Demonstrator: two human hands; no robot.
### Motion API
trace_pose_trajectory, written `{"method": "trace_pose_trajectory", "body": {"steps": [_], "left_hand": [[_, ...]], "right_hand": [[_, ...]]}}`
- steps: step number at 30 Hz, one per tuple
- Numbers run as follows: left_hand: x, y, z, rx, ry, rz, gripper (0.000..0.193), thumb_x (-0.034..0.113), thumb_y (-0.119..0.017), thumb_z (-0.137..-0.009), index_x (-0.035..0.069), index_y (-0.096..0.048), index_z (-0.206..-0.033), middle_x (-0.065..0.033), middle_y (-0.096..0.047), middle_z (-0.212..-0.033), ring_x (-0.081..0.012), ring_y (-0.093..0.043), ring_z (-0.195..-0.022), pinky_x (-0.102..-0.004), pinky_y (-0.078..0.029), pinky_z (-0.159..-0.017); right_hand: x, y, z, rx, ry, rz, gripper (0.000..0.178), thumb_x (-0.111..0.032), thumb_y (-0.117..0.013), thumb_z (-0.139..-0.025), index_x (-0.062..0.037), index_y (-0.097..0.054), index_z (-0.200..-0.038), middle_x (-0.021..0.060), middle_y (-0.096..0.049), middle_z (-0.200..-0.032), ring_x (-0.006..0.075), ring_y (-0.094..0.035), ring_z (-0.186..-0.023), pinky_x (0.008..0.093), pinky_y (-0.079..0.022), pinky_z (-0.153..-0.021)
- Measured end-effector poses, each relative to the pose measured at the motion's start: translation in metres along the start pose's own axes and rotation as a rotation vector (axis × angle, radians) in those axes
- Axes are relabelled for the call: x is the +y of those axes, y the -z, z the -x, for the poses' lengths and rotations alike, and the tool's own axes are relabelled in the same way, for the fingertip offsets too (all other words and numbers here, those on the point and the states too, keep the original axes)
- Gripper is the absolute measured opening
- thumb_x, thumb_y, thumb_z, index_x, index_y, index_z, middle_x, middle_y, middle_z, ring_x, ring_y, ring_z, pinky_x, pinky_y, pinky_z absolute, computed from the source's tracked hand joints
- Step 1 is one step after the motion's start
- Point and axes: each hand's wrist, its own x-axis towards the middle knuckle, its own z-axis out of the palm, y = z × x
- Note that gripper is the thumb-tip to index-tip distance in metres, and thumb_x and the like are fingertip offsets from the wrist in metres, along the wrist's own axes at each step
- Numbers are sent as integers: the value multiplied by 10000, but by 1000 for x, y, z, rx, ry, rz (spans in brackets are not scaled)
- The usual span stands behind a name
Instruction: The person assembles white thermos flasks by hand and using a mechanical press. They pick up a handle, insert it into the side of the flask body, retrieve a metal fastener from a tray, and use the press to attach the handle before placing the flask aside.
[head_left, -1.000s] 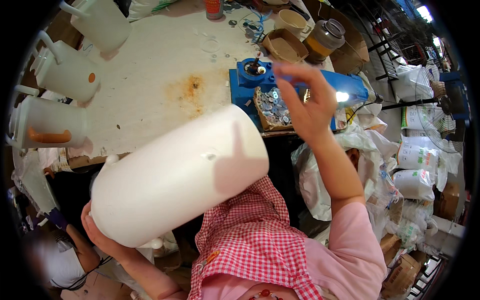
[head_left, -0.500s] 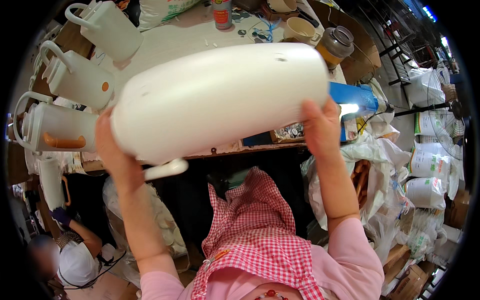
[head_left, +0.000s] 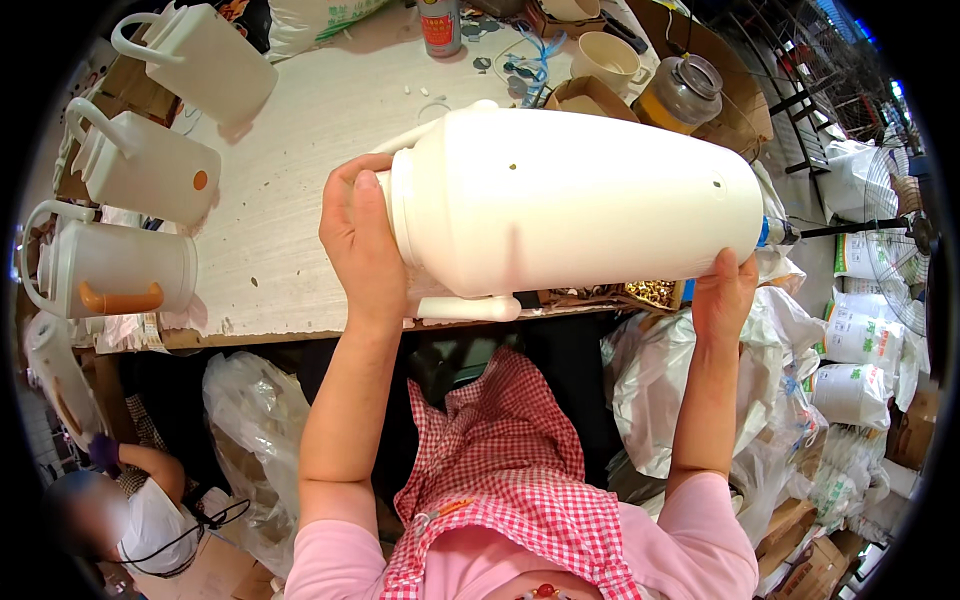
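Note:
A large cream thermos jug (head_left: 590, 200) lies on its side in both my hands, raised over the near edge of the workbench. My left hand (head_left: 365, 240) is wrapped round its narrower collar end, with the thumb on top. At the broad base end, my right hand (head_left: 722, 290) grips the lower edge, its fingers partly hidden beneath. Two small dark holes show in the jug's side wall. Its carrying handle (head_left: 465, 308) sticks out below the collar on the side nearest me.
Three similar jugs, one a jug with an orange grip (head_left: 130, 260), stand along the bench's left side. A spray can (head_left: 439, 28), mug (head_left: 608, 60) and glass jar (head_left: 682, 95) sit at the back. A co-worker's gloved hand (head_left: 104, 452) holds another jug at lower left.
The jug has moved right and turned, so its base end now tips slightly down. Both my hands have shifted right with it. The co-worker's jug has tilted.

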Motion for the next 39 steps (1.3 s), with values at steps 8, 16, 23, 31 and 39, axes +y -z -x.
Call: {"method": "trace_pose_trajectory", "body": {"steps": [8, 16, 23, 31, 39], "left_hand": [[-3, -5, -1, -32, 27, 9, 312, 262, -439, -1048, 14, -614, -1124, -56, -651, -967, -113, -603, -886, -287, -504, -806], [-16, 2, -3, -40, 62, -15, 311, 255, -438, -1047, 16, -630, -1101, -57, -645, -977, -114, -598, -889, -291, -499, -812], [8, 4, -17, -97, -450, -450, 302, 165, -551, -986, 16, -657, -1227, -85, -675, -1198, -202, -605, -1100, -343, -455, -971], [22, -64, -8, -533, -356, -479, 329, 92, -661, -937, 44, -664, -1262, -114, -624, -1340, -228, -579, -1237, -359, -423, -1087], [41, -21, -33, -473, -760, -848, 468, 130, -712, -848, 51, -632, -1302, -143, -641, -1284, -300, -582, -1204, -410, -429, -1065]], "right_hand": [[-9, -13, 1, 134, -3, 6, 463, -302, -744, -929, 36, -600, -1211, 80, -682, -1136, 157, -648, -1018, 306, -503, -902], [-18, -21, 4, 123, -58, 100, 465, -312, -746, -927, 41, -620, -1203, 83, -684, -1142, 153, -639, -1023, 312, -495, -904], [-36, -31, 10, 93, -115, 250, 410, -299, -712, -937, 31, -669, -1176, 78, -723, -1066, 150, -674, -939, 310, -534, -857], [5, 19, 111, 385, 127, 469, 234, -186, -665, -960, -37, -601, -1130, 48, -649, -1050, 151, -610, -997, 309, -487, -901], [76, 187, 107, 533, -476, 1183, 323, -286, -661, -849, 22, -713, -932, 232, -711, -991, 371, -655, -999, 440, -502, -868]]}}
